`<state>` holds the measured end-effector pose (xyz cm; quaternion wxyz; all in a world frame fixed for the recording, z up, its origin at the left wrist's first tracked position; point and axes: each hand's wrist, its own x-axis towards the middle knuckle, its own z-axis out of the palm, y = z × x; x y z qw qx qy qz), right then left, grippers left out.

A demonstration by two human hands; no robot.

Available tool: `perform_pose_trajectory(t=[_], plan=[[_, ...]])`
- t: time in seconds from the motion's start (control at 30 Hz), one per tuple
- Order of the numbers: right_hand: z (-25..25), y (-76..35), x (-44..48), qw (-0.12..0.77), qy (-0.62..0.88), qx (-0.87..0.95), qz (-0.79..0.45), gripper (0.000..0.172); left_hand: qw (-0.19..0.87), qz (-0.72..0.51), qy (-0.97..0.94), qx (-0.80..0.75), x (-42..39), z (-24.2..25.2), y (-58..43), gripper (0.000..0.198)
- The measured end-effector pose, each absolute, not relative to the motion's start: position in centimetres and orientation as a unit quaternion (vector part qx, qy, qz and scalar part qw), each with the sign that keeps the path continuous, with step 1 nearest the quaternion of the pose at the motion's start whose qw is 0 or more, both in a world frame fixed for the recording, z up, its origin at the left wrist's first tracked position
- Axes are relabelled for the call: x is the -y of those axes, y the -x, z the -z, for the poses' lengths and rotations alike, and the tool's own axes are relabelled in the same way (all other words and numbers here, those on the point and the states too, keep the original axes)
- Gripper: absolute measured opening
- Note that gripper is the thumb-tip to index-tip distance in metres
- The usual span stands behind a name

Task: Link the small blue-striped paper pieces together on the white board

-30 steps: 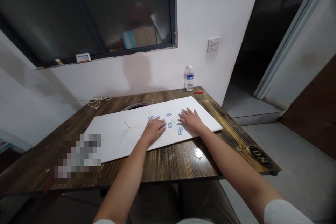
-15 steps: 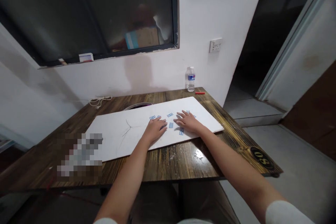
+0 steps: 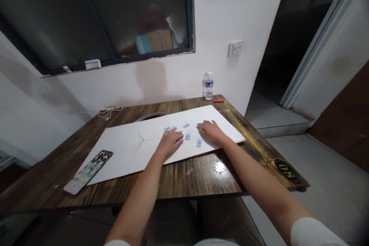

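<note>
My left hand point(image 3: 170, 141) lies palm down on a white board point(image 3: 115, 159), its fingers stretched over part of a small blue-and-white piece. My right hand point(image 3: 212, 131) rests flat farther right on the board, fingers extended to the left; what is under it is hidden. Between and around the hands lie several small pieces with blue outlines and stripes: one striped piece point(image 3: 187, 137) in the middle, another piece point(image 3: 186, 125) behind it, a blue-framed piece point(image 3: 199, 143) nearer me, and a piece point(image 3: 167, 129) beyond my left hand.
A phone point(image 3: 88, 172) in a patterned case overlaps the board's left end. On the wooden table point(image 3: 190, 177) stand a water bottle point(image 3: 209, 86) and a red pen-like stick point(image 3: 219, 101) at the back right. A white cable point(image 3: 108, 112) lies back left. Thin lines mark the board.
My right hand has shifted slightly right and now covers the pieces that showed beside its fingers. My left hand stays in nearly the same place.
</note>
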<state>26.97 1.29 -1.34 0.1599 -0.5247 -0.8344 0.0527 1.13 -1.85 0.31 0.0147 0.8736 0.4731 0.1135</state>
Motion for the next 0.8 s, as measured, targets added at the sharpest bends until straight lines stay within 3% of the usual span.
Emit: perform_pose_trajectory(t=[0.2,0.43,0.8], plan=[[2.1,-26.3,-1.5,0.153,0.489,0.854,-0.089,0.042,0.018,-0.120,-0.875,-0.468,1.8,-0.3,-1.1,0.032],[0.5,-27.7,-1.8,0.211,0.480,0.848,-0.081,0.035,0.014,-0.124,-0.874,-0.470,2.0,-0.5,-1.1,0.031],[-0.2,-28.2,-1.4,0.126,0.498,0.856,-0.063,0.034,0.019,-0.119,-0.874,-0.470,2.1,-0.6,-1.2,0.030]])
